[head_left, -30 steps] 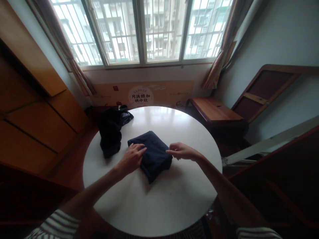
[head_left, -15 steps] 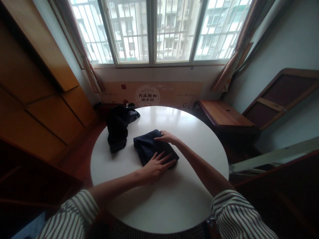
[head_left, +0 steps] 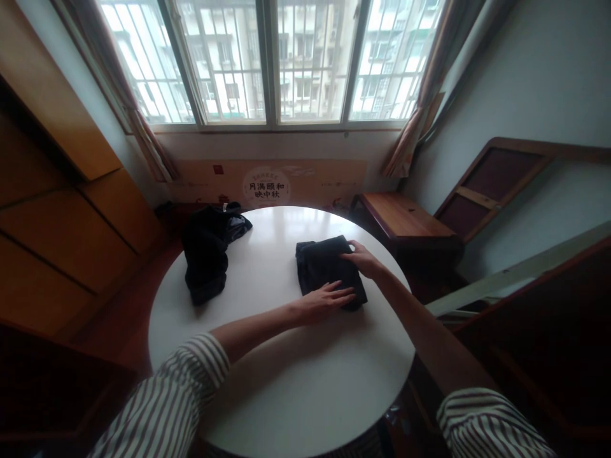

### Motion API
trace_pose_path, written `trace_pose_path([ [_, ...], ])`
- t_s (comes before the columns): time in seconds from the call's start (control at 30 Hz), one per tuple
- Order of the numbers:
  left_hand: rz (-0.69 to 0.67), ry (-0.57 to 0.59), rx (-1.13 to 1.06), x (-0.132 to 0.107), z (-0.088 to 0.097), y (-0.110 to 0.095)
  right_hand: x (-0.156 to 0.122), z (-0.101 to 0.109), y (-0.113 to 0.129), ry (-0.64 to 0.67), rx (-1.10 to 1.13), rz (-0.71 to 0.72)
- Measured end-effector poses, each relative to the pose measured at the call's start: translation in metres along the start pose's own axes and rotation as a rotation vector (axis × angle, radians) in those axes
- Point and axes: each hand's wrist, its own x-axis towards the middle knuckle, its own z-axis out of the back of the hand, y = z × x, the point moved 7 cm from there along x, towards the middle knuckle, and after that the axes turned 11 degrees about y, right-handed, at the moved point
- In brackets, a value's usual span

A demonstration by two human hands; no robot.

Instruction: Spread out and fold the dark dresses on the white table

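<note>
A dark folded garment (head_left: pixel 322 262) lies as a flat, roughly square bundle on the round white table (head_left: pixel 272 394), right of its middle. The kind of garment cannot be made out. My left hand (head_left: pixel 325 303) rests flat on its near edge, fingers stretched out and slightly apart. At the bundle's right edge, my right hand (head_left: pixel 365 261) grips the cloth, its thumb over the top; some of its fingers are partly hidden. A second black garment (head_left: pixel 204 254), crumpled and unfolded, lies on the left side of the table, away from both hands.
Beyond the table, a wooden chair or bench (head_left: pixel 405 216) stands to the right. Orange-brown cabinets (head_left: pixel 71 229) line the left side. A printed banner (head_left: pixel 305 181) runs along the wall below a barred window. A pale rail (head_left: pixel 515 270) slants along the right.
The folded garment has shifted right across the table with both my hands on it and turned slightly. The view has swung a little to the right. The crumpled garment stays on the table's left.
</note>
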Motion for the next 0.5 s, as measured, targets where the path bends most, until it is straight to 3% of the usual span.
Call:
trace_pose_path([
  [0.13, -0.118, -0.030, 0.062, 0.071, 0.007, 0.003, -0.001, 0.071, -0.002, -0.156, -0.091, -0.023],
  [0.27, -0.070, -0.059, 0.102, 0.125, 0.013, 0.013, 0.001, 0.120, 0.002, -0.289, -0.238, -0.027],
  [0.37, 0.014, -0.080, 0.118, 0.138, 0.012, 0.016, 0.006, 0.130, -0.001, -0.332, -0.372, -0.037],
  [0.5, 0.085, -0.185, 0.092, 0.129, 0.007, 0.005, 0.016, 0.105, -0.005, -0.368, -0.664, -0.016],
])
